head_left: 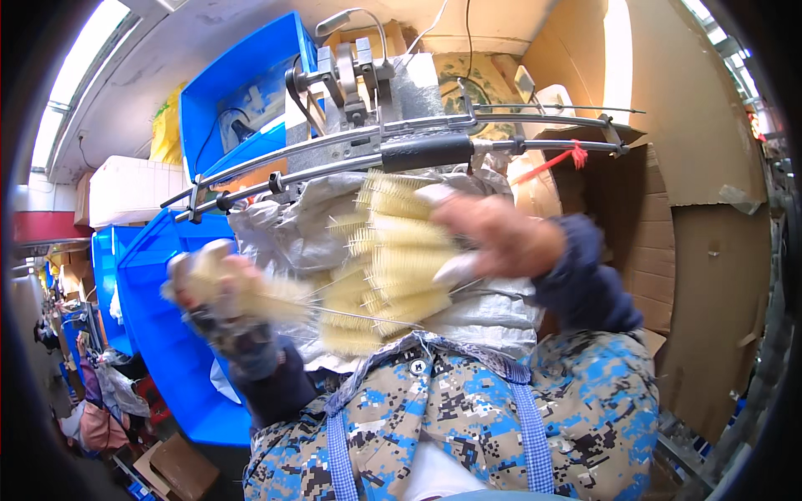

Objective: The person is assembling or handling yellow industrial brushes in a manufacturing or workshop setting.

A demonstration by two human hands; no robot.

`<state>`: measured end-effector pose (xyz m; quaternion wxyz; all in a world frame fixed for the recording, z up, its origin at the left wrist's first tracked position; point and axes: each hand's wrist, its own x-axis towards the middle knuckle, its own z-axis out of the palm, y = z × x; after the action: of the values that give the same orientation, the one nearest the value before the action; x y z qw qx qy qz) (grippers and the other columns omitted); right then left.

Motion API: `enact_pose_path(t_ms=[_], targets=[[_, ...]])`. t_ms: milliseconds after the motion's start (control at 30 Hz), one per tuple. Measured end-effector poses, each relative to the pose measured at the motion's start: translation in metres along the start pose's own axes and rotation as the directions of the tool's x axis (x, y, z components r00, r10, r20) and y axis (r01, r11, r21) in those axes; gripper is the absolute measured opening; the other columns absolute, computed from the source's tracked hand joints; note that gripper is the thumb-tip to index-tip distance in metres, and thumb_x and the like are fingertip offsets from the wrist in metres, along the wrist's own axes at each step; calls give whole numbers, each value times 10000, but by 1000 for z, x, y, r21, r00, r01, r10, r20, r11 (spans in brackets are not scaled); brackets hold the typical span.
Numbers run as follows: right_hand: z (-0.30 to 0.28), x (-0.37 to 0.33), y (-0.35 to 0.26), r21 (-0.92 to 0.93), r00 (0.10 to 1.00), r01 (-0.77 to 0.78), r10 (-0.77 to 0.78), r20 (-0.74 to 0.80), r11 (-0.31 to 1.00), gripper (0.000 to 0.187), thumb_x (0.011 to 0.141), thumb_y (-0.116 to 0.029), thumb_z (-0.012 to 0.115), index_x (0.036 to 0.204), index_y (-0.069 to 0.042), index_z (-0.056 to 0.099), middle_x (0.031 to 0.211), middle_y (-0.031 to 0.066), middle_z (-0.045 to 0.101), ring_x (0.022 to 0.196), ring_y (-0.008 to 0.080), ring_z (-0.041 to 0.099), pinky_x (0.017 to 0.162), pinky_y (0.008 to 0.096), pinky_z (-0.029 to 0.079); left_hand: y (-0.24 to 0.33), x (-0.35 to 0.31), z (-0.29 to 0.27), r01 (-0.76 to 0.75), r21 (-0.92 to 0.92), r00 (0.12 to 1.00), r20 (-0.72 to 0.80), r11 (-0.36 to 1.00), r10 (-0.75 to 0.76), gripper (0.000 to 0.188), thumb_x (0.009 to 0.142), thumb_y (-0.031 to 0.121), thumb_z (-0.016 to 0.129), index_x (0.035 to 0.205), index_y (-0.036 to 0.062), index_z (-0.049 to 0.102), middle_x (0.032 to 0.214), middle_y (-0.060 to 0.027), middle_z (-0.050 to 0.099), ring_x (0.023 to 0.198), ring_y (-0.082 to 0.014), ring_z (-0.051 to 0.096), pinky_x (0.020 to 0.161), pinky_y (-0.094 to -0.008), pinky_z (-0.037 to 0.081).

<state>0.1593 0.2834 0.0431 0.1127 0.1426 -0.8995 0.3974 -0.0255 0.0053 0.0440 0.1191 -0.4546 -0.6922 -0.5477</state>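
A pile of cream-bristled tube brushes [409, 263] with thin wire stems lies on a silvery-white woven sheet [493, 321] in front of me. My left hand [219, 280], smeared by motion, is closed at the left of the pile. Between its fingers is a cream tube brush [280, 302], also blurred, and a long wire stem reaches right from it across the pile. Over the pile's right edge is my right hand [505, 236], with white coverings on the fingertips. Its thumb and forefinger are spread apart beside the bristles, and I see nothing gripped there.
Beyond the pile runs a metal bar frame [334, 169] with a black sleeve, a red tie and a small machine [347, 88] behind it. Blue bins [180, 334] stand at the left and far left. Tall cardboard [718, 317] walls the right side.
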Motion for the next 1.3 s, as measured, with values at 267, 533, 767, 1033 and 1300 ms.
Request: enact_pose_path(t_ms=[267,533,767,1033,1300], targets=[[24,59,2,289,984,-88,129,-127,953,259,750,2,559,1008,-17,556,850,154,589,807,250,601,716,308,471,-30,-26,-2,405,-274,728,674,872,-126,766,816,256,583,1375,130,75,1257,-165,425,1107,-303,470,862,-412,415],[-6,112,121,-687,790,-551,562,-246,473,171,781,-84,469,910,-51,577,917,185,580,807,310,608,703,408,468,-91,-102,-21,-399,544,156,833,738,-531,952,521,368,718,1324,107,276,1219,-172,446,1034,-354,493,862,-422,389],[-3,112,125,-692,749,-572,624,-223,440,219,807,-128,461,977,-85,592,953,170,584,857,297,605,718,394,472,-121,-126,-34,-315,551,393,817,773,-422,569,609,136,571,1168,90,473,947,-140,575,734,-312,572,635,-396,447],[-8,110,120,-688,749,-578,620,-233,440,217,807,-135,455,963,-76,594,955,184,578,857,306,601,716,400,470,-100,-75,-87,-29,609,337,752,793,-566,447,573,155,645,1008,73,583,880,-126,618,728,-307,588,669,-359,457],[-2,113,154,-701,815,-532,512,-271,475,214,798,-136,455,946,-134,609,985,134,559,973,279,532,797,421,397,-145,-92,-76,329,516,-18,841,791,-541,653,536,194,710,1141,60,501,991,-163,578,832,-309,581,705,-331,462]])
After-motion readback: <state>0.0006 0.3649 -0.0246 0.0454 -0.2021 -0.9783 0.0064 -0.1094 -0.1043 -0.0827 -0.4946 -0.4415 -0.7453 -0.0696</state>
